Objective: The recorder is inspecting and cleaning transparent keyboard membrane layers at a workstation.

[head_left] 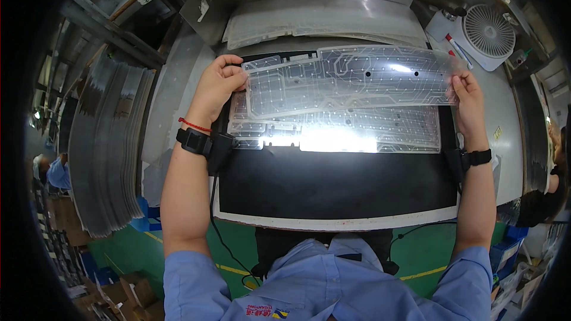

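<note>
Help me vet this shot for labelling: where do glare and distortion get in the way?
In the head view, white glare hides part of the lower circuit sheet; a smaller glint crosses the raised sheet right of centre; the white table's front edge bows from fisheye distortion.

Head-worn left fisheye: near, faces down and forward over blue shirt (331,279) onto clear patterned sheets (357,90).
</note>
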A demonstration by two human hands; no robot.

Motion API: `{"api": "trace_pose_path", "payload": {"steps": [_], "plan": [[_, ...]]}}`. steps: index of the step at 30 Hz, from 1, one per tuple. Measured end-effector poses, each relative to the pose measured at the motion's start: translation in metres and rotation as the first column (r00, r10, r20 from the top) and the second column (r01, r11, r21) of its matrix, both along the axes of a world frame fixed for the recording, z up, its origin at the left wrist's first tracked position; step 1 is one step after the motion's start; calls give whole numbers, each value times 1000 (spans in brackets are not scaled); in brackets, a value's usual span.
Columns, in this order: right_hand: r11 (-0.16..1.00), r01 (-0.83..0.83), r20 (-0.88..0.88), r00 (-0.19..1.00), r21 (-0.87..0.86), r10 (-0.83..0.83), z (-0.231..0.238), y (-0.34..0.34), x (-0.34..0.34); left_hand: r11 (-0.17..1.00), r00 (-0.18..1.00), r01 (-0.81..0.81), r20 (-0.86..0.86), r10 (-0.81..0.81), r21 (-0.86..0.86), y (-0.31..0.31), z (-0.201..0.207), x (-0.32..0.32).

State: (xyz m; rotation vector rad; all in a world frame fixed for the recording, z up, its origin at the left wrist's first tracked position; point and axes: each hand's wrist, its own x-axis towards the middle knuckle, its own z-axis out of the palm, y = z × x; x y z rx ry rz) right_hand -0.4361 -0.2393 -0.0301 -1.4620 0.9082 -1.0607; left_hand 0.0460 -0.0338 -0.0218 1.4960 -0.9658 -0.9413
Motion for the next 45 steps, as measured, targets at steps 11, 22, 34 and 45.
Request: {"api": "trace_pose_path", "payload": {"steps": [11, 22, 34, 45], "plan": [[999, 24, -32, 999, -22, -25, 1, -1, -1, 999, 999, 28, 37, -29, 28, 0, 2, -2], [1000, 22, -33, 999, -7, -22, 3, 1, 0, 1000, 999, 2, 33, -3, 28, 0, 0, -2], [999, 48, -44, 998, -13, -48, 5, 4, 3, 999, 999, -17, 41, 15, 32, 0, 6, -7], [999, 43, -36, 998, -20, -44, 4, 2, 2, 998, 998, -39, 48, 37, 52, 0, 2, -4]]}}
